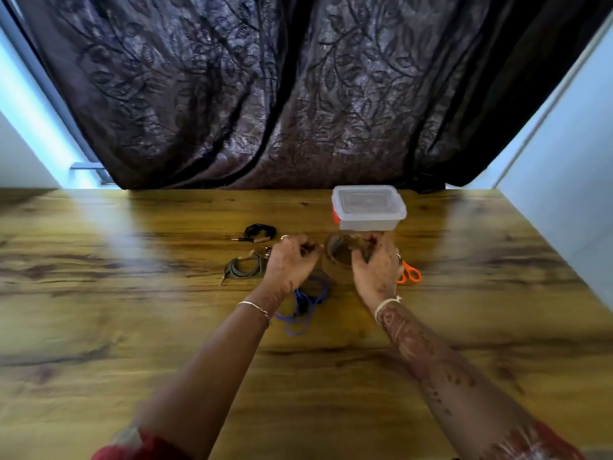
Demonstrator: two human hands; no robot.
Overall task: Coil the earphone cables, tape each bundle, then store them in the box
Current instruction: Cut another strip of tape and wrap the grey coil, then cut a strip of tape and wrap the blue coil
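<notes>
My right hand (376,267) grips a roll of clear tape (341,249) held above the table. My left hand (292,260) pinches the tape's free end at the roll's left side. A loose blue earphone cable (306,303) lies on the table under and between my wrists. A coiled grey-green cable (245,268) sits left of my left hand, and a coiled black cable (260,231) lies behind it. The clear plastic box (368,207), with its lid on, stands at the back right.
Orange-handled scissors (409,275) lie on the table just right of my right hand, partly hidden by it. The wooden table (132,327) ends at a dark patterned curtain (265,94) behind the box.
</notes>
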